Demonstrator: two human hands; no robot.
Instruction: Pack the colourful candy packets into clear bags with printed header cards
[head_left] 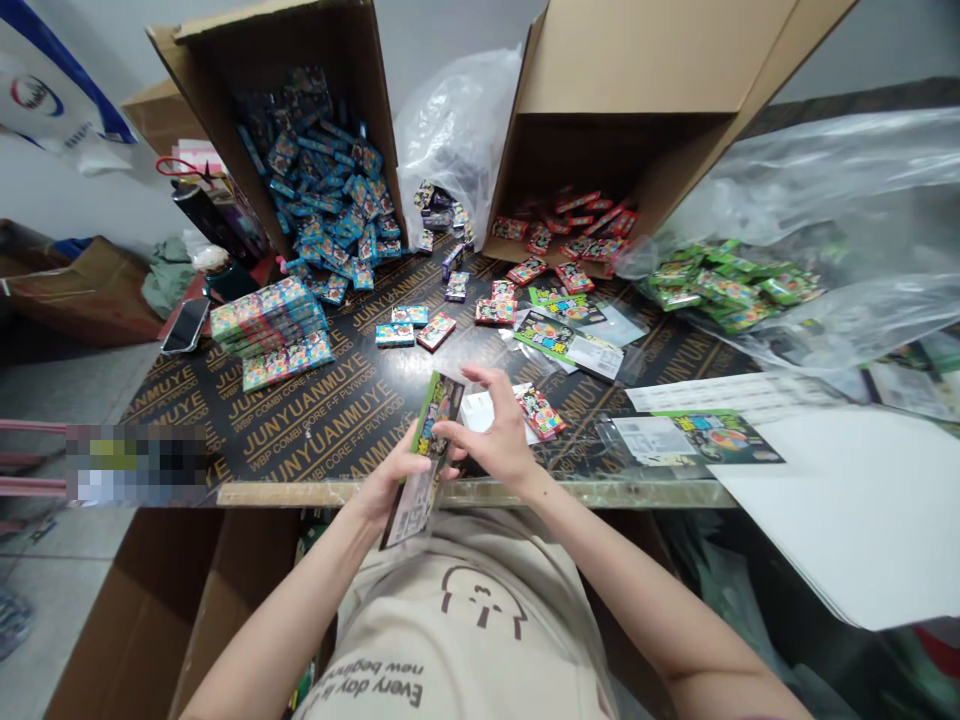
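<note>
My left hand is closed round a long printed card packet with a green edge and a white label, tilted over the table's front edge. My right hand grips the same packet near its upper part, thumb on its face, index finger arched above; its other fingers are partly hidden behind. Just beyond the right hand lie a small red box and a white sheet, partly covered. Farther back on the table are two small blue boxes and a red box.
Cartons hold blue boxes at left and red boxes at right. A clear bag of purple boxes stands between them. Green boxes spill from plastic at right. Stacked boxes, a phone and white sheets lie around.
</note>
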